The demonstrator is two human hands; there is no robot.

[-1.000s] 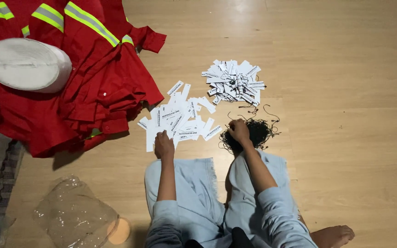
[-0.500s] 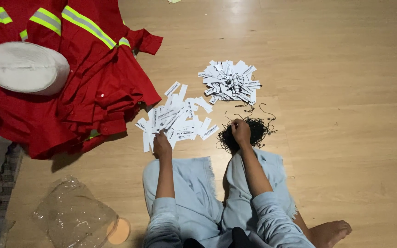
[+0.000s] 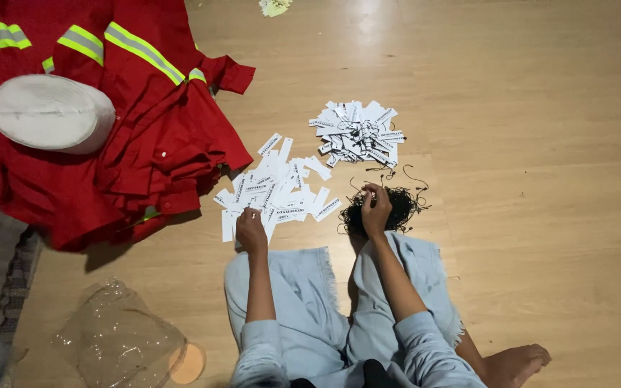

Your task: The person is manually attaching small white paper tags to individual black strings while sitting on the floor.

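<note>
On the wooden floor [image 3: 540, 215], tags with strings lie heaped in a far pile [image 3: 357, 133]; a larger loose tag pile [image 3: 278, 190] is left. One tag is pinched by the left hand [image 3: 251, 231], while the right hand [image 3: 375, 208] is closed on black strings [image 3: 397, 205].

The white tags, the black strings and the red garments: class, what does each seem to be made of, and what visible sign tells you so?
White tags, under the left hand: probably matt paper or thin card, since they lie flat and stiff.
Black strings, at the right hand: likely thin thread or cord, tangled in loose curls.
Red garments: woven cloth, folded and creased, with shiny reflective bands.
</note>
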